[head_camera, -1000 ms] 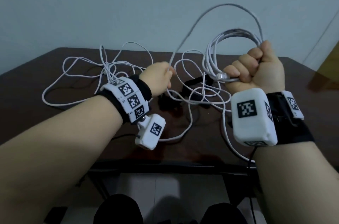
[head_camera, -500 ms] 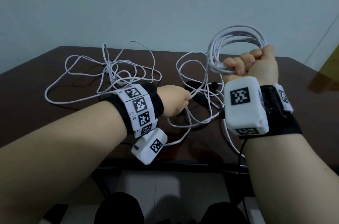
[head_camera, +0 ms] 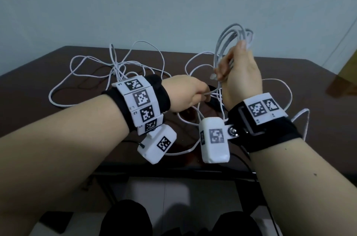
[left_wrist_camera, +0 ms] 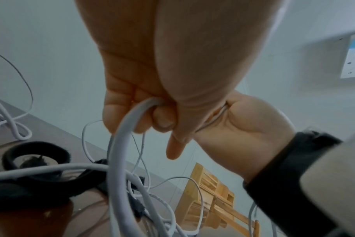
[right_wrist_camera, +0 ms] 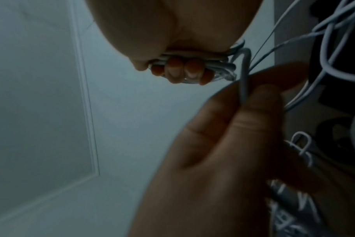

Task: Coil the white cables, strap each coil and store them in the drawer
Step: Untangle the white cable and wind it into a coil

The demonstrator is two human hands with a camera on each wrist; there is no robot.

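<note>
My right hand (head_camera: pixel 239 73) grips a bundle of white cable loops (head_camera: pixel 229 38) held up above the dark table (head_camera: pixel 309 85); its curled fingers (right_wrist_camera: pixel 180 70) wrap the coil (right_wrist_camera: pixel 219 65) in the right wrist view. Just left and lower, my left hand (head_camera: pixel 191 94) pinches the loose run of the same cable (left_wrist_camera: pixel 121 144) between thumb and curled fingers. A second white cable (head_camera: pixel 116 69) lies tangled on the table's left half. Black straps (left_wrist_camera: pixel 36 154) lie under the cable near the hands.
The table's near edge runs below my wrists, with floor beneath. A pale wall stands behind the table. A wooden rack (left_wrist_camera: pixel 211 198) sits off to the right, past the table's corner. More loose white cable trails right of my right wrist (head_camera: pixel 301 117).
My right hand has turned over, so the back of the hand now faces me and the coil points up. The left hand has moved right, close beside it, still pulling the cable.
</note>
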